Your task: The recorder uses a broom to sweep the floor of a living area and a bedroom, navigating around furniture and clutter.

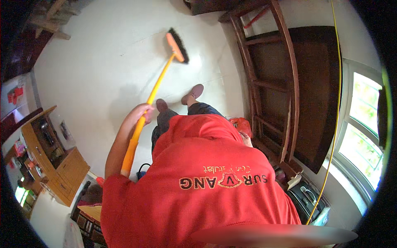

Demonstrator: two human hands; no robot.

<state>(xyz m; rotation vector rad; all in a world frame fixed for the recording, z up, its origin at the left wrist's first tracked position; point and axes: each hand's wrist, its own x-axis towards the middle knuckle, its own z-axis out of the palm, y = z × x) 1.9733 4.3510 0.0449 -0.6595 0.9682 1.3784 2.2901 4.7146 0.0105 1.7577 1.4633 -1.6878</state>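
My left hand (143,112) is closed around the yellow handle (156,84) of a push broom, whose orange end lies along my forearm. The broom head (175,47), an orange block with dark bristles, rests on the pale floor (102,62) beyond my feet. Beside my right hip, my right hand (246,139) shows only in part behind my red shirt (198,155); its fingers are mostly hidden. Close to it is a red plastic bag (242,125), and I cannot tell whether the hand holds it.
On the right, a reddish-brown wooden frame (288,62) leans near a large dark panel (313,93). A yellow cord (337,102) hangs by the window (361,124). Below stands a black case (305,197). Wooden cabinets (63,173) are at the left, a wooden piece (60,34) at upper left.
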